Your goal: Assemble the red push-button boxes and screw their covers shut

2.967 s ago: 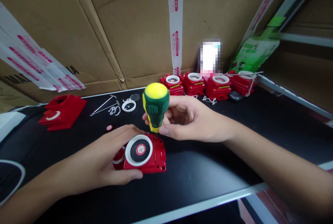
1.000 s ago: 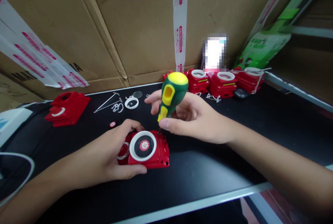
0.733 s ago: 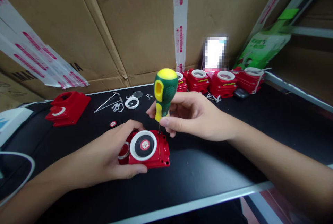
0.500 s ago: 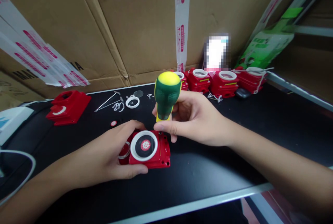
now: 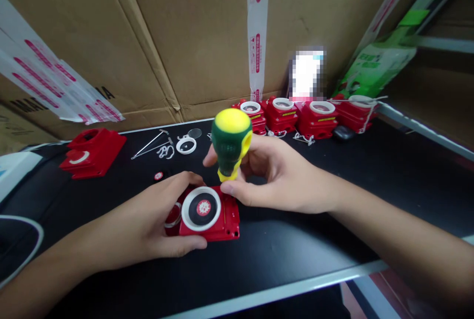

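Over the last second our right hand (image 5: 274,180) has stood the stubby green-and-yellow screwdriver (image 5: 230,143) back upright from a tilt, and its handle has turned in our fingers from view to view. We take that as a screw being driven at the far right corner of the red housing (image 5: 218,218); the tip itself is hidden behind our thumb. That hand is closed round the lower handle. Our left hand (image 5: 148,222) is clamped on the housing's left side, just below centre frame, where it has scarcely shifted.

It all sits on a black bench top (image 5: 314,240). At upper right a row of finished red units (image 5: 296,116) lines the back edge; at left lies an open red shell (image 5: 91,152), with a white ring (image 5: 185,145) and wire clips beside it. Cardboard sheets (image 5: 185,37) wall the bench in behind.
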Available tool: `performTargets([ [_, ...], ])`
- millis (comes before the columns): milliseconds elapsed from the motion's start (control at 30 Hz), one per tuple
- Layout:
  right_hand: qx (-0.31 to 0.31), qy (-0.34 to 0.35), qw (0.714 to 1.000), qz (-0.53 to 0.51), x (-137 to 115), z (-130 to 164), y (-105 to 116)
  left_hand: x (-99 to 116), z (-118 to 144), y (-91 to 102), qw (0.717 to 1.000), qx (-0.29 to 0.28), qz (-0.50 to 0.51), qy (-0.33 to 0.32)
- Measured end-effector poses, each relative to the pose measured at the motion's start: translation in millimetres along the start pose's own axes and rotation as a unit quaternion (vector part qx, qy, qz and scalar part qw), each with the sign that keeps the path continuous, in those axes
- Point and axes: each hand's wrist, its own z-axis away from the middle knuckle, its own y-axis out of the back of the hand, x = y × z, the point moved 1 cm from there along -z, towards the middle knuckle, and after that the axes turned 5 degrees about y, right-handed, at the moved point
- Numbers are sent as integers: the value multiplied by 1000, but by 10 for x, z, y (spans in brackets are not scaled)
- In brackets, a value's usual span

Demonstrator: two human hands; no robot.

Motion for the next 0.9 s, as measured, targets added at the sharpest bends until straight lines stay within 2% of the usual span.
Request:
performTargets([
  [167, -58, -28, 998, -12, -27, 5, 39, -2, -25, -11, 1000, 6, -7, 0],
  [367, -67, -41, 995, -66, 13, -19, 88, 28, -43, -7, 1000, -7, 18, 8],
  [667, -8, -7, 1000, 7, -6, -73, 91, -4, -11, -15, 1000, 15, 2, 0],
  [900, 73, -32, 996, -46, 120, -74, -32, 119, -33, 38, 999, -19, -5, 49],
])
